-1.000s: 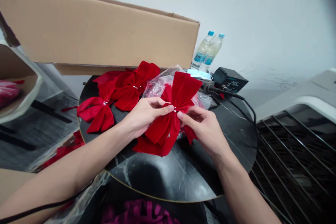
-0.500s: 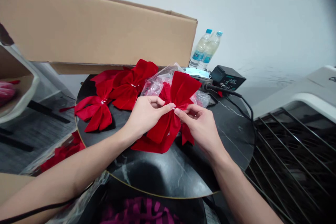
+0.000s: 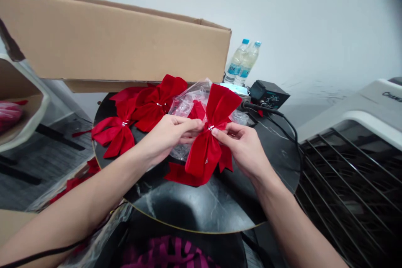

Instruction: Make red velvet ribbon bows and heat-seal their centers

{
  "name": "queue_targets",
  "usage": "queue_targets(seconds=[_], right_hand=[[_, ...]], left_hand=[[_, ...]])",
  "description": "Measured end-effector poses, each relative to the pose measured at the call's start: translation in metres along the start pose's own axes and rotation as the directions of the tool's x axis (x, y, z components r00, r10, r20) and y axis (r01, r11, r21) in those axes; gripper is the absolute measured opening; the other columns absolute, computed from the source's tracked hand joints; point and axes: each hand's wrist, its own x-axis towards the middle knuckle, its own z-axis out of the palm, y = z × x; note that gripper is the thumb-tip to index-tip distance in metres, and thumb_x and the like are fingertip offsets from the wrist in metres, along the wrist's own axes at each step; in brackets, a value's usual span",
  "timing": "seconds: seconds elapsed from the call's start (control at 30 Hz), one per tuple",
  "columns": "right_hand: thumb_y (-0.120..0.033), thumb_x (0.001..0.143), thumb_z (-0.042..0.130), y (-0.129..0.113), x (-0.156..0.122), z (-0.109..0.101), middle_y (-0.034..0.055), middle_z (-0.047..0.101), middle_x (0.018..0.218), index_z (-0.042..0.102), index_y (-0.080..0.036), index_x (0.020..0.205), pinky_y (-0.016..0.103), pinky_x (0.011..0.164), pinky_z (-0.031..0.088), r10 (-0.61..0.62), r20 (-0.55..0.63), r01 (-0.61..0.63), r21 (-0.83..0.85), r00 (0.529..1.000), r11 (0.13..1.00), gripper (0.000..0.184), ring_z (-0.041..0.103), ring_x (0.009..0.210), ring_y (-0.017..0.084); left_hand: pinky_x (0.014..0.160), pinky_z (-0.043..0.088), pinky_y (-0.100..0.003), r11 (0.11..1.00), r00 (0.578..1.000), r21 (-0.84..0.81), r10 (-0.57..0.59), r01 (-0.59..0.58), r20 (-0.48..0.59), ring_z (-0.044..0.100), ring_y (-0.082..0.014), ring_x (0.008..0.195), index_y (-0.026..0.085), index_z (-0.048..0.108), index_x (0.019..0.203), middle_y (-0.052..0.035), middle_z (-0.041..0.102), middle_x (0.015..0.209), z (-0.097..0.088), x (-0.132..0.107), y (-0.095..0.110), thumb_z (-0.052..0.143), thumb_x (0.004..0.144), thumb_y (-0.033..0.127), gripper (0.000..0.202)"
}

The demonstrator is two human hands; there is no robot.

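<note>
Over a round black marble table (image 3: 220, 205) I hold a red velvet bow (image 3: 209, 138). My left hand (image 3: 171, 134) pinches it from the left at its wire-tied centre. My right hand (image 3: 243, 146) pinches the same knot from the right, fingers curled. The bow's tails hang down to the tabletop. Two more red bows (image 3: 138, 113) lie on the table's left part. A crumpled clear plastic bag (image 3: 188, 100) sits just behind the held bow.
A large cardboard box (image 3: 116, 42) stands behind the table. Two water bottles (image 3: 241, 60), a black soldering station (image 3: 268, 94) and its cable (image 3: 282, 119) are at the back right. A wire rack (image 3: 354, 184) lies to the right. Pink ribbon (image 3: 169, 255) shows below the table's near edge.
The bow has turned slightly and its tails now hang more to the right; my left hand's fingers have slid a little left of the knot. Both hands keep their pinch.
</note>
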Motion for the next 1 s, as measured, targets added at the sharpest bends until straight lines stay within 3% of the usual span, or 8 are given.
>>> queue_targets(seconds=[0.1,0.33,0.5,0.7,0.83,0.9,1.0], right_hand=[[-0.048,0.071,0.087,-0.006,-0.002,-0.003,-0.0011,0.060,0.065,0.063,-0.015,0.069,0.024,0.056,0.040,0.018,0.061,-0.018,-0.005,0.998,1.000,0.041,0.050,0.060,0.010],[-0.046,0.077,0.083,-0.016,0.000,-0.007,-0.0001,0.061,0.066,0.067,-0.014,0.072,0.025,0.057,0.040,-0.049,0.123,0.066,-0.140,0.991,0.988,0.035,0.052,0.061,0.011],[-0.048,0.078,0.083,-0.014,0.005,-0.009,0.0025,0.066,0.072,0.069,-0.015,0.076,0.027,0.059,0.044,-0.057,0.192,0.085,-0.139,0.980,0.987,0.036,0.056,0.064,0.014],[-0.047,0.072,0.087,-0.009,0.009,-0.005,0.0017,0.065,0.068,0.067,-0.015,0.073,0.026,0.057,0.043,-0.055,0.141,0.069,-0.099,0.988,0.993,0.038,0.056,0.062,0.013],[-0.045,0.072,0.088,-0.009,0.009,-0.001,-0.0020,0.060,0.059,0.064,-0.015,0.068,0.022,0.049,0.039,-0.041,0.106,0.050,-0.082,0.993,0.995,0.038,0.050,0.052,0.009],[-0.045,0.077,0.084,-0.012,0.006,-0.005,-0.0001,0.065,0.064,0.069,-0.015,0.074,0.023,0.053,0.045,-0.039,0.130,0.050,-0.089,0.991,0.995,0.033,0.056,0.056,0.011],[-0.041,0.082,0.082,-0.019,-0.005,-0.019,0.0044,0.074,0.082,0.076,-0.017,0.097,0.028,0.067,0.057,-0.032,0.192,0.067,-0.181,0.981,0.981,0.029,0.068,0.072,0.017]], left_hand=[[0.075,0.054,-0.020,0.993,0.992,-0.065,-0.093,0.099,0.081,0.070,-0.0105,0.076,0.014,0.082,0.078,-0.0030,0.078,0.083,-0.008,0.001,-0.001,0.092,0.066,0.017,0.016],[0.070,0.054,-0.019,0.979,0.991,-0.181,-0.076,0.096,0.111,0.069,-0.0086,0.071,0.014,0.078,0.070,-0.0012,0.076,0.075,-0.008,0.004,-0.007,0.093,0.069,0.022,0.017],[0.061,0.052,-0.017,0.974,0.992,-0.212,-0.062,0.083,0.106,0.067,-0.0076,0.062,0.014,0.070,0.067,0.0015,0.073,0.068,-0.007,0.005,-0.009,0.094,0.065,0.015,0.025],[0.060,0.051,-0.016,0.985,0.993,-0.143,-0.087,0.097,0.074,0.068,-0.0079,0.065,0.017,0.070,0.086,0.0033,0.073,0.076,-0.002,0.004,-0.013,0.091,0.068,0.015,0.027],[0.060,0.050,-0.016,0.994,0.997,-0.109,0.010,-0.002,0.076,0.067,-0.0082,0.064,0.015,0.067,0.080,0.0016,0.074,0.074,0.006,0.003,-0.016,0.085,0.078,0.023,0.020],[0.064,0.053,-0.019,0.994,0.998,-0.108,0.020,-0.014,0.058,0.069,-0.0103,0.067,0.015,0.066,0.080,0.0006,0.075,0.075,0.007,0.002,-0.015,0.084,0.080,0.026,0.020],[0.064,0.053,-0.019,0.993,0.998,-0.116,-0.029,0.036,0.060,0.068,-0.0104,0.064,0.016,0.066,0.080,0.0017,0.075,0.072,0.004,0.000,-0.012,0.083,0.080,0.026,0.020]])
